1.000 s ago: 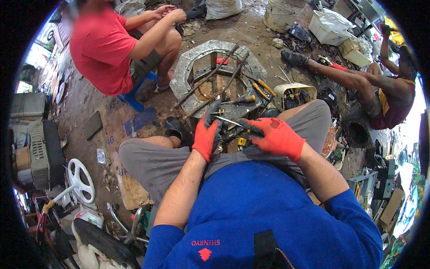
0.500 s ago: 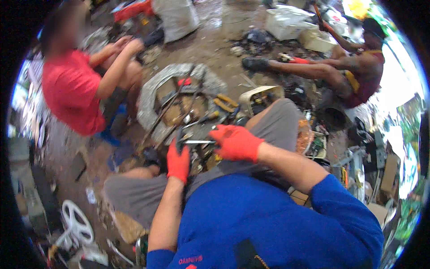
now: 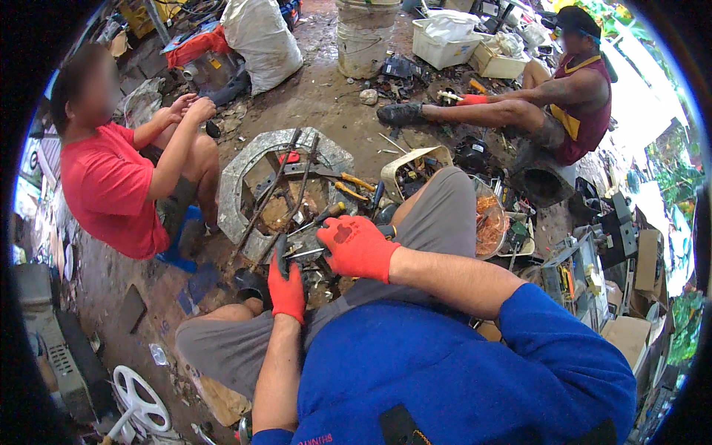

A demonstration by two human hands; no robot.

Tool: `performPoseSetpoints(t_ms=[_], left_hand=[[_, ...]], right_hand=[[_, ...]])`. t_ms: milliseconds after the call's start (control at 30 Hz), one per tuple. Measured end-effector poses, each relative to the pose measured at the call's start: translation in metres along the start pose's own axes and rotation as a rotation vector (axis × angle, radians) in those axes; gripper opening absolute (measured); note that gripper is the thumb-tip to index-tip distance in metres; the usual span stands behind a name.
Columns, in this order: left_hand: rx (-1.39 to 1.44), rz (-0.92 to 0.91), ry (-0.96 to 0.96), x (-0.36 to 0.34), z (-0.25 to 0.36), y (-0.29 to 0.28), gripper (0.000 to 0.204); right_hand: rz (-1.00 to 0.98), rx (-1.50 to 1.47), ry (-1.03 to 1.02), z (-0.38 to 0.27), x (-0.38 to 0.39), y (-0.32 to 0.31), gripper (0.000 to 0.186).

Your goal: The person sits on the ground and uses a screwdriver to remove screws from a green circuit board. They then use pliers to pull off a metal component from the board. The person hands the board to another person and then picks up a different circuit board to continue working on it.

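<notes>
My left hand (image 3: 286, 289), in a red, dark-palmed glove, is closed at the tip of a thin metal shaft (image 3: 307, 253); what it holds there is too small to name. My right hand (image 3: 358, 248), gloved alike, grips the tool with that shaft, its fingers curled. Just beyond my hands stands an octagonal grey frame (image 3: 236, 180) with dark metal rods (image 3: 304, 182) across it. Yellow-handled pliers (image 3: 354, 183) and a screwdriver (image 3: 329, 213) lie on its near right part. A beige tub (image 3: 389, 176) of mixed parts is beside it.
A person in red (image 3: 111, 185) sits at left; another (image 3: 582, 104), in maroon, at right. A white sack (image 3: 263, 48), a bucket (image 3: 365, 33) and white bins (image 3: 445, 44) stand behind. A copper-wire heap (image 3: 491, 226), scrap (image 3: 571, 274) and a white wheel (image 3: 139, 397) surround me.
The view has swung up, showing more of the background. My right hand has shifted slightly along with the shaft. The person at right has lowered a raised arm.
</notes>
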State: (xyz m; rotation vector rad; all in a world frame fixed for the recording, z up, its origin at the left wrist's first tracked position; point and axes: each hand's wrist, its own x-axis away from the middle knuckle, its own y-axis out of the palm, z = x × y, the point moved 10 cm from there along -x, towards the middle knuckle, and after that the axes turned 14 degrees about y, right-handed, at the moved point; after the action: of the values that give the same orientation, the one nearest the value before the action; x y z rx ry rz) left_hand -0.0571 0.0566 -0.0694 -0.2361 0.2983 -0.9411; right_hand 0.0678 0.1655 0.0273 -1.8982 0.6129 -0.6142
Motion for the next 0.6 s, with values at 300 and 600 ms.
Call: performPoseSetpoints(t_ms=[300,600], left_hand=[[0.009,0.022,0.025,-0.002,0.001,0.0,0.053],[0.013,0.005,0.082,-0.003,0.01,0.002,0.052]], right_hand=[[-0.037,0.013,-0.044,-0.014,0.006,0.001,0.038],[0.014,0.102,-0.081,-0.022,-0.001,0.003,0.023]])
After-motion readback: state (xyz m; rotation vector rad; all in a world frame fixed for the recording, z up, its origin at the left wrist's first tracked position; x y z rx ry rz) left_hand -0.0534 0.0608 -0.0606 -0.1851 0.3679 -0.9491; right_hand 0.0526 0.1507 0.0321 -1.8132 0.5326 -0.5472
